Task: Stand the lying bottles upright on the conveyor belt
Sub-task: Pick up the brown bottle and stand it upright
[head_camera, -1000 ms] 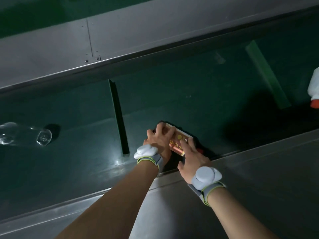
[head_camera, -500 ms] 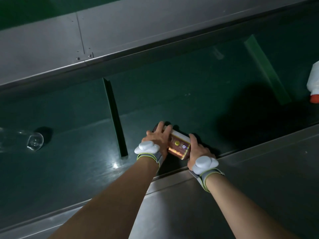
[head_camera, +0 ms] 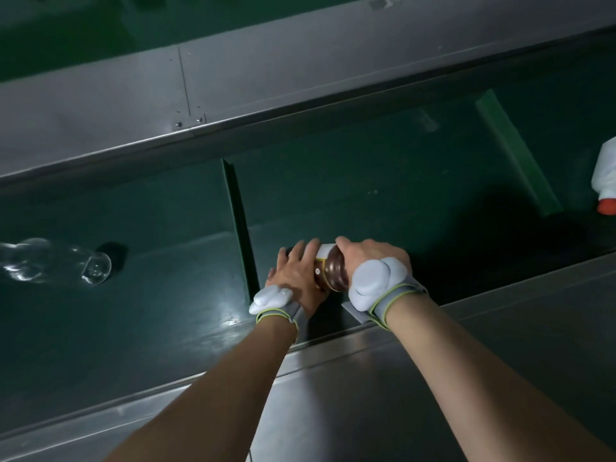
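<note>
A brown bottle with a pale label is held between both hands near the front edge of the dark green conveyor belt, its brown end turned toward me. My left hand presses its left side and my right hand wraps over its top and right side. Whether its base touches the belt is hidden. A clear bottle lies on its side at the far left of the belt. At the right edge a white bottle with an orange-red cap lies with its cap pointing toward me.
Two raised green cleats cross the belt, one just left of my hands and one at the right. Grey metal side rails run along the far side and the near side of the belt.
The brown bottle was lying flat with its label up; both hands have turned and lifted it. My right hand has moved from its near end onto its top.
</note>
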`<state>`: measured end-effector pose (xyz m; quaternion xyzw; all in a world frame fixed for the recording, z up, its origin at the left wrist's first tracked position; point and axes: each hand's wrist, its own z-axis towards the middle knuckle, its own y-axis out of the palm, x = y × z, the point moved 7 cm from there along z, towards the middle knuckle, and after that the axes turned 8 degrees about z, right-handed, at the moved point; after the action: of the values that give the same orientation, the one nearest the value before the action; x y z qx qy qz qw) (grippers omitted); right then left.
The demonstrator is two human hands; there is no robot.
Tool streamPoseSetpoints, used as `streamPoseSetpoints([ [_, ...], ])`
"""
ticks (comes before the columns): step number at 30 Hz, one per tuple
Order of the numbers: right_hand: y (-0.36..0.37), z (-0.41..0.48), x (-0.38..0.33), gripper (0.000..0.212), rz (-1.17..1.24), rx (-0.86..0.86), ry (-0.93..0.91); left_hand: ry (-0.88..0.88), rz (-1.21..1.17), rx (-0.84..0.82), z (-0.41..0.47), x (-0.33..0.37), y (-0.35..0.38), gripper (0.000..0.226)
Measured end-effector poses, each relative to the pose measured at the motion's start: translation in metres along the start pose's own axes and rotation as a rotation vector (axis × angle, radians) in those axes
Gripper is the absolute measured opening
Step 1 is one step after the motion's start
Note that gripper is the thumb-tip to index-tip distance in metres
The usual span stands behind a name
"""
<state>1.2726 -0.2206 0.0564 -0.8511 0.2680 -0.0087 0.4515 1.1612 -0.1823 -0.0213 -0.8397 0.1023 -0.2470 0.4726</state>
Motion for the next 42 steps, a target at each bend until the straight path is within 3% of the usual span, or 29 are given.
streamPoseSetpoints([
  [4,-0.024,-0.014,-0.034,0.039,-0.096,0.097,-0.202,-0.042,-0.236,0.001,-0.024,-0.018,-0.007,0.080],
  [8,-0.038,-0.022,-0.049,0.032,0.001,0.099,-0.279,-0.200,-0.570,0.056,-0.049,-0.023,-0.009,0.077],
  [11,-0.047,-0.032,-0.061,0.028,0.123,0.100,-0.336,-0.219,-0.741,0.120,-0.063,-0.023,-0.017,0.079],
  [17,-0.071,-0.048,-0.077,0.030,0.156,0.291,-0.348,-0.191,-0.670,0.229,-0.080,-0.020,-0.048,0.073],
  [28,-0.068,-0.062,-0.090,0.038,0.139,0.365,-0.260,-0.151,-0.528,0.241,-0.108,-0.030,-0.058,0.074],
  [32,-0.068,-0.058,-0.084,0.036,0.330,0.332,-0.196,-0.115,-0.555,0.273,-0.117,-0.028,-0.059,0.069],
  [37,-0.073,-0.061,-0.072,0.038,0.754,0.417,-0.139,-0.080,-0.646,0.294,-0.125,-0.027,-0.071,0.064],
  [42,-0.082,-0.062,-0.080,0.039,0.738,0.399,-0.170,-0.045,-0.702,0.261,-0.124,-0.027,-0.079,0.062],
])
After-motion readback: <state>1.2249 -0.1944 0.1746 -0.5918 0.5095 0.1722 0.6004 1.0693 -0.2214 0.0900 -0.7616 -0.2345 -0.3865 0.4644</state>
